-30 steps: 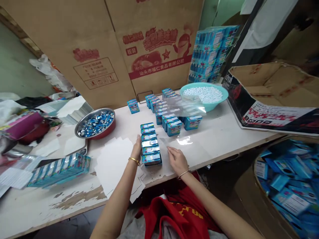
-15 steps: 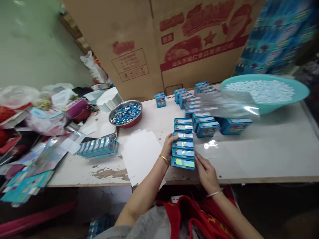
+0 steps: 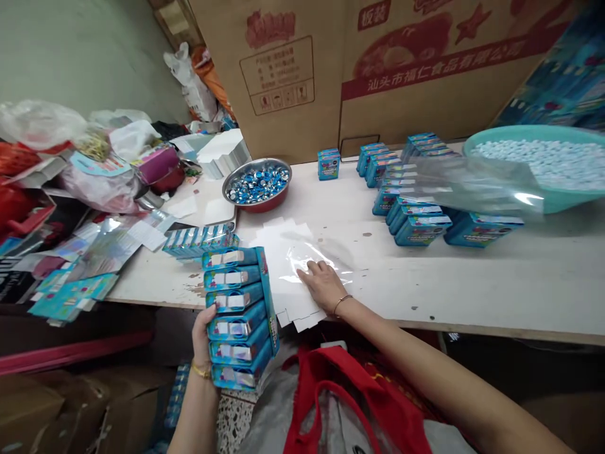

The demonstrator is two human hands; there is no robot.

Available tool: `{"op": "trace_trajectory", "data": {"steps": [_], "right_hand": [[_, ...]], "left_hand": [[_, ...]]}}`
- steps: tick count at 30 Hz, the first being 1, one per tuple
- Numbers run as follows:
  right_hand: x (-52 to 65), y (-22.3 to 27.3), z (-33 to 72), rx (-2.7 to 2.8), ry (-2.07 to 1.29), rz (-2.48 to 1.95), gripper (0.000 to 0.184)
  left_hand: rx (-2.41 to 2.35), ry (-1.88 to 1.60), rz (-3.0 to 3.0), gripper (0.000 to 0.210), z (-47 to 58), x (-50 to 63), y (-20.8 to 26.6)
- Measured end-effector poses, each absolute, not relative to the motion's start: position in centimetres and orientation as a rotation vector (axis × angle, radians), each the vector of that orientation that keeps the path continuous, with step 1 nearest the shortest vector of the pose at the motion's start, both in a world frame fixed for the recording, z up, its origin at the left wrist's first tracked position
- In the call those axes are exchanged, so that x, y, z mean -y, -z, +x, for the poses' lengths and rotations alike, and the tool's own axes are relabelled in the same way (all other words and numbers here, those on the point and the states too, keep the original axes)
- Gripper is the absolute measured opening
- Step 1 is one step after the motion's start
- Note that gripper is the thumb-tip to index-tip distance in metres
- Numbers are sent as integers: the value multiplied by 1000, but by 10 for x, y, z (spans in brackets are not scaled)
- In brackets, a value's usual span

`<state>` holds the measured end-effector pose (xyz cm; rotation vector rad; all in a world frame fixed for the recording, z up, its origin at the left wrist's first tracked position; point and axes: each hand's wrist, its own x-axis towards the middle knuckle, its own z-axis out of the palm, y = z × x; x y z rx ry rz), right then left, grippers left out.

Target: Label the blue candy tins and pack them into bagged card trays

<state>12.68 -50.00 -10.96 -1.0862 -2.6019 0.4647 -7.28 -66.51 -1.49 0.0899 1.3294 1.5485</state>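
Observation:
My left hand [image 3: 202, 340] grips a row of small blue printed boxes [image 3: 236, 318], tilted off the table's front edge. Its thumb lies over the near side, while the other fingers are hidden behind the boxes. My right hand [image 3: 324, 287] lies with fingers spread on a clear plastic sheet [image 3: 307, 252]. Beneath that sheet are white paper sheets [image 3: 271, 271] on the table. Just behind the held boxes, another row of blue boxes [image 3: 198, 239] rests on the table.
A metal bowl [image 3: 258, 208] holds blue-and-silver pieces. Standing blue boxes [image 3: 420, 230] are partly covered by clear film [image 3: 472, 183]. A turquoise basin [image 3: 562, 200] of white pieces stands right. A large carton [image 3: 293, 126] rises behind; bags and packaging crowd the left.
My left hand has carried the row of boxes left and toward me. My right hand has left the boxes and moved left onto the plastic sheet. The view has shifted.

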Motion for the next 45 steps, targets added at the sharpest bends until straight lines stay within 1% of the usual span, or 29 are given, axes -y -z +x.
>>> {"op": "trace_trajectory", "data": {"steps": [2,3,6,7,10,13,16,20,24,26,28,34,38,41,43,45], "right_hand": [[499,125,133,2506,-550,-1095,47],[498,130,138,2458,-601,-1081,45],[495,138,151,2363,-749,-994,26],[494,140,153,2332,-782,-977,23],[490,143,153,2237,-861,-993,23],[485,142,152,2166,-996,-1002,22],[481,137,154,2017,-1175,-973,25],[476,127,160,1893,-1276,-885,29],[471,120,170,1814,-1564,-819,35],[467,116,177,1772,-1646,-773,36],[464,112,182,1744,-1639,-754,36],[453,101,194,1699,-1645,-731,38],[440,104,199,1690,-1542,-756,38],[432,113,198,1699,-1504,-827,38],[431,119,195,1718,-1485,-839,40],[433,125,193,1749,-1442,-865,42]], "left_hand": [[-1318,-1470,17,41,-69,682,20],[-1312,-1433,5,42,-65,688,24],[-1314,-1355,60,41,-52,691,41],[-1329,-1351,100,42,-49,688,48],[-1367,-1330,242,49,-39,668,66],[-1337,-1268,363,55,-28,646,73],[-1287,-1222,416,55,-17,634,67],[-1310,-1194,438,54,-6,632,51],[-1308,-1176,463,58,-3,626,45],[-1305,-1161,492,62,-2,620,46],[-1305,-1119,514,63,-2,615,49],[-1282,-1035,538,59,4,598,48],[-1274,-991,599,58,11,577,45],[-1447,-918,781,47,3,562,45],[-1581,-864,1005,37,-8,555,45],[-1662,-840,1261,31,-22,546,46]]}}
